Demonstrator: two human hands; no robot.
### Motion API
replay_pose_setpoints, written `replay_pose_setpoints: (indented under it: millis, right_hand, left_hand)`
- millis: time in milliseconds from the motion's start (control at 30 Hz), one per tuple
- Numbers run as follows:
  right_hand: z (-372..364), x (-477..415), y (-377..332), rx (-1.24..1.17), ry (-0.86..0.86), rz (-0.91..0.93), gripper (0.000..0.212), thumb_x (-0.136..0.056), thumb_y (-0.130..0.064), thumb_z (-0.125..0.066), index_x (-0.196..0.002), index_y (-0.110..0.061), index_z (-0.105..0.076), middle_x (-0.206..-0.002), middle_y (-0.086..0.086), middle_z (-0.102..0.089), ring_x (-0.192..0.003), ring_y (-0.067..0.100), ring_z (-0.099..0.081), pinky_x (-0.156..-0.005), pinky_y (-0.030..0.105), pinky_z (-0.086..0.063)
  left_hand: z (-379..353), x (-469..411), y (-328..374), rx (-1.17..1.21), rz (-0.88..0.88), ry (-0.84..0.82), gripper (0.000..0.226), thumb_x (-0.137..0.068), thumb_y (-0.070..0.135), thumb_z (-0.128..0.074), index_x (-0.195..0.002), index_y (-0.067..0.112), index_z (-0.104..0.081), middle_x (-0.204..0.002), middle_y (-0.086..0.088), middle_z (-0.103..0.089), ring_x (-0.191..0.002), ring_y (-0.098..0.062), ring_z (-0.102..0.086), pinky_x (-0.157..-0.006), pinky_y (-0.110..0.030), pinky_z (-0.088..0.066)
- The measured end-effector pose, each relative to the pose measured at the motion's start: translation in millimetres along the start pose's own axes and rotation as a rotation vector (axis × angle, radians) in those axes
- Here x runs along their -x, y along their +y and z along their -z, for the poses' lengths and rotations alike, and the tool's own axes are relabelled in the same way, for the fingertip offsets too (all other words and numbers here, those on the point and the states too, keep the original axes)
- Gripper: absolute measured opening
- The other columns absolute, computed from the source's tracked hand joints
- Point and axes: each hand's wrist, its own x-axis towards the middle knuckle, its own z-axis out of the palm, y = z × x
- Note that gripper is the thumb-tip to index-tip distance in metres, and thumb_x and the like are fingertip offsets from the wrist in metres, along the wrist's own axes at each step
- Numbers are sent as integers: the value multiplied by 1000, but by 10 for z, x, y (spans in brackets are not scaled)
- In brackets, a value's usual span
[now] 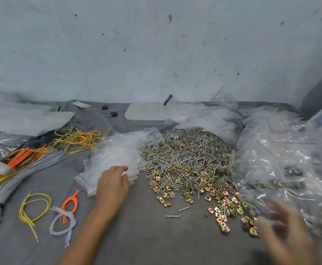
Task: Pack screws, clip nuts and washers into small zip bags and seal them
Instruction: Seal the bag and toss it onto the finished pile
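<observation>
Status: left hand (112, 185) on zip bags (116, 155), right hand (284, 226) free.
I see left fingers near-straight, resting on the stack left of centre; right blurred, fingers spread, empty, lower right beside the screw, clip nut and washer pile (186, 165) at centre.

Left hand (112, 185) flat, right hand (288, 231) splayed.

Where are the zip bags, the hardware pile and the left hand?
zip bags (116, 155), head view, middle of stack.
hardware pile (186, 165), head view, heap's centre.
left hand (112, 185), head view, back of hand.
</observation>
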Motion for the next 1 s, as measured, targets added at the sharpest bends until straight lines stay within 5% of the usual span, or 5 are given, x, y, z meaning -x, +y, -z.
replay_pose_setpoints:
  millis: [200, 333, 600, 800, 1000]
  right_hand:
    - [-910, 565, -89, 41, -237, 39, 60, -73, -9, -86, -112, -50, -65, -98, -16, -69, -67, 10, -64, -58, 22, -53]
    - [-1130, 664, -84, -2, -275, 70, 48, -79, -23, -79, -116, -49, -62, -95, -13, -68, -69, 11, -65, -60, 18, -51]
    - [-1130, 676, -92, 12, -312, -19, 34, -82, -19, -81, -104, -42, -70, -90, -19, -71, -67, 7, -65, -62, 13, -48]
    - [-1145, 667, -87, -28, -319, -78, 30, -83, -23, -79, -96, -48, -70, -89, -21, -71, -75, 6, -67, -68, 11, -49]
    - [-1202, 467, -172, -126, -375, -76, 40, -89, -23, -74, -114, -52, -62, -92, -15, -71, -75, 9, -66, -70, 14, -49]
  left_hand:
    - [-92, -133, -10, -221, 56, -196, 36, -101, 33, -47, -135, 30, -57, -140, 2, -58, -127, -24, -51, -98, -40, -37]
    - [-111, -106, -41, -205, 50, -127, 32, -100, 27, -51, -130, 28, -63, -130, 1, -64, -118, -25, -56, -93, -39, -39]
    - [-84, -113, -15, -116, 14, 11, 30, -95, 12, -56, -120, 22, -71, -113, -5, -70, -106, -31, -57, -86, -41, -43]
    - [56, -65, 75, -69, 29, 66, 20, -99, 22, -58, -112, 21, -74, -103, -7, -67, -99, -29, -55, -78, -40, -45]
    - [288, 338, 445, 41, -109, 29, 10, -99, 36, -56, -98, 33, -65, -96, 10, -63, -93, -18, -61, -71, -36, -49]
